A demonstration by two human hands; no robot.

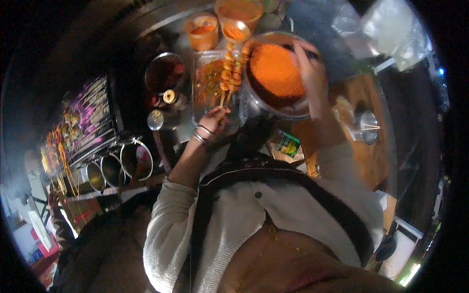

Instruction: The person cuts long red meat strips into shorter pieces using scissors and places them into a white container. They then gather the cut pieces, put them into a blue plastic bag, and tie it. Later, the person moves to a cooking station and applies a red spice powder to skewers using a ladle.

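My left hand [215,120], with silver bangles at its wrist, pinches the stick ends of a few skewers [226,80]. Their threaded, sauce-coated food leans over the right side of a clear rectangular tub [202,97] of reddish sauce with green bits. To the right is a large round metal bowl [254,103] with a heap of bright orange-red powder [274,71]. Over the bowl's right side is my right hand [310,68], blurred, its fingers bent around something dark. What that dark thing is cannot be made out.
Behind the tub stand plastic containers [201,31] of orange-red seasoning. A dark-filled round pot [164,72] and small jars [171,97] are left of it. Many skewers lie on a grill [93,115] at far left, near another person's hand [54,200]. A metal cup [367,128] stands right.
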